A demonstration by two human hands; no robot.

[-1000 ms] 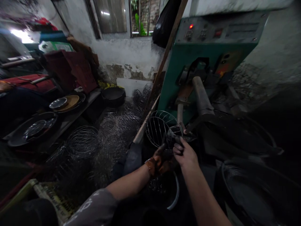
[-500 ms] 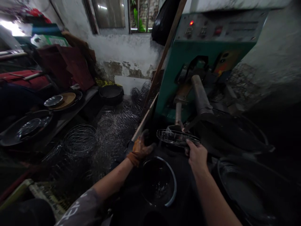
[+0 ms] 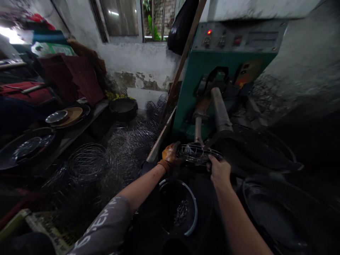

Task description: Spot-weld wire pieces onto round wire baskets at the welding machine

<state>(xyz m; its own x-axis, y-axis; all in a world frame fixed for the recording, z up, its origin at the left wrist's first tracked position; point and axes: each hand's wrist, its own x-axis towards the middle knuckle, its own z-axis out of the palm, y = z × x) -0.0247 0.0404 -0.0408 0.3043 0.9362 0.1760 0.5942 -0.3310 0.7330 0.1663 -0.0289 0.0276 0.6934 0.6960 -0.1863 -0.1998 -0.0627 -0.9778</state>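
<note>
While dim light hides much of the near ground, the far left shows a shelf (image 3: 79, 129) with a dish (image 3: 56, 116) on a brown plate (image 3: 70, 117), and below it a heap of wire baskets (image 3: 89, 161) spreads toward the middle. Right of that heap, the left hand (image 3: 171, 156), in an orange-brown glove, closes on the left rim of 1 flat wire basket (image 3: 199, 155), which lies level just under the bars of the green machine (image 3: 225, 71). Near the person, below both forearms, a dark bowl (image 3: 176, 207) with a pale rim sits with some scrap wire inside. On the basket's right rim the bare right hand (image 3: 220, 171) grips with fingers curled over the wire. Further right lie large dark pans (image 3: 271, 212), hard to make out. A red lamp (image 3: 209, 32) glows on the panel, so the machine looks powered; as I judge it, fingers this close to the bars could be pinched or burned if it cycles, the bare hand most of all. Thin wire could also bend or slip if the 2 grips pull unevenly.
</note>
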